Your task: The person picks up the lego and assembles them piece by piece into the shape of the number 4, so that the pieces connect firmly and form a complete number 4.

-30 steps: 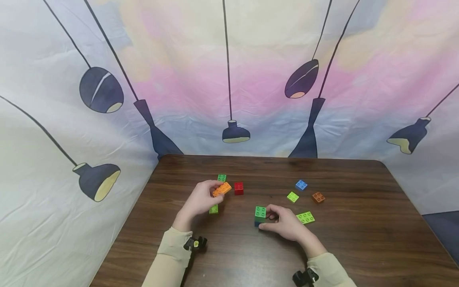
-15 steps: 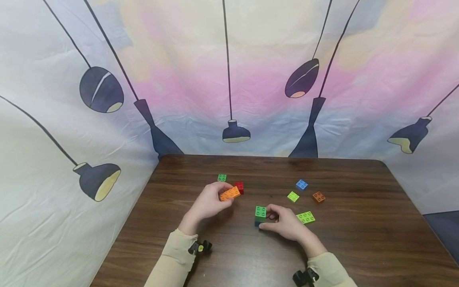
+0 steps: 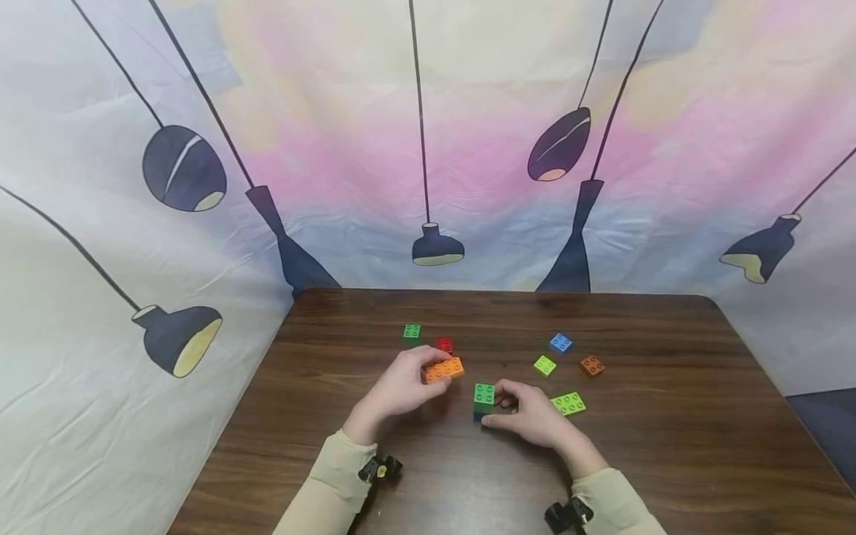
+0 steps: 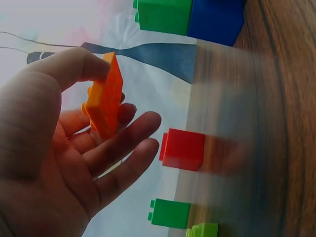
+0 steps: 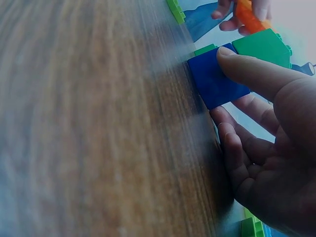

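An orange 2x4 toy brick (image 3: 445,369) is pinched between the thumb and fingers of my left hand (image 3: 400,380), raised above the table in the left wrist view. My right hand (image 3: 531,417) grips a two-brick stack standing on the table. Its top is a green brick (image 3: 484,394) and its bottom a blue brick (image 5: 212,79), with the right thumb pressed on the blue side. Just beyond my left hand lies a red brick (image 3: 444,345), partly covered. Farther back is a small green brick (image 3: 411,331). A lime brick (image 4: 205,230) shows in the left wrist view, hidden in the head view.
Right of the stack lie a light blue brick (image 3: 560,342), a small lime brick (image 3: 545,365), a brown-orange brick (image 3: 592,365) and a long lime brick (image 3: 568,403) close beside my right hand. A fabric backdrop (image 3: 374,253) with printed lamps hangs behind the wooden table (image 3: 669,416).
My left hand has carried the orange brick rightward and slightly nearer, toward the green and blue stack. My right hand has stayed on the stack.
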Demonstrator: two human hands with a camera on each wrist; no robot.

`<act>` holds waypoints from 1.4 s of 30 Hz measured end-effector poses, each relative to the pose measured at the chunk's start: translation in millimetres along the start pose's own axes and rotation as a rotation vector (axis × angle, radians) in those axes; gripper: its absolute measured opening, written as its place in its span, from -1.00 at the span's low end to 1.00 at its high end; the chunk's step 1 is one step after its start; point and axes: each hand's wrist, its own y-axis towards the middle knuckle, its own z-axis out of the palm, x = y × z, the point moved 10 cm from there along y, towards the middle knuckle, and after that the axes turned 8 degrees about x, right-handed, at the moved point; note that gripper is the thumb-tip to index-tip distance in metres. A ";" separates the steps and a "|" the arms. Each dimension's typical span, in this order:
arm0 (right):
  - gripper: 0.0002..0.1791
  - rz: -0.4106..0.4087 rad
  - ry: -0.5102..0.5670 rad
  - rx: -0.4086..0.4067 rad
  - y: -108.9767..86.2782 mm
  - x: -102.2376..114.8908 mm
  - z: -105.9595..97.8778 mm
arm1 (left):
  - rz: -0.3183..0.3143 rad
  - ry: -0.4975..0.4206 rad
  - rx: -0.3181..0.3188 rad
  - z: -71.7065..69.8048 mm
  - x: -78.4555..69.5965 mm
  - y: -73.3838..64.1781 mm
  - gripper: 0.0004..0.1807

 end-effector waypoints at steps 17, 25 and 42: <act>-0.56 0.006 0.003 0.004 2.7 -1.1 0.8 | 0.083 -0.024 0.084 14.5 -23.3 -1.3 -0.57; -0.54 0.003 -0.002 0.003 3.6 -2.6 1.5 | 0.105 -0.011 0.111 16.0 -26.7 -2.8 -0.59; -0.56 0.008 -0.002 -0.002 1.9 -2.2 0.7 | 0.150 0.060 0.133 32.7 -39.2 0.7 -0.62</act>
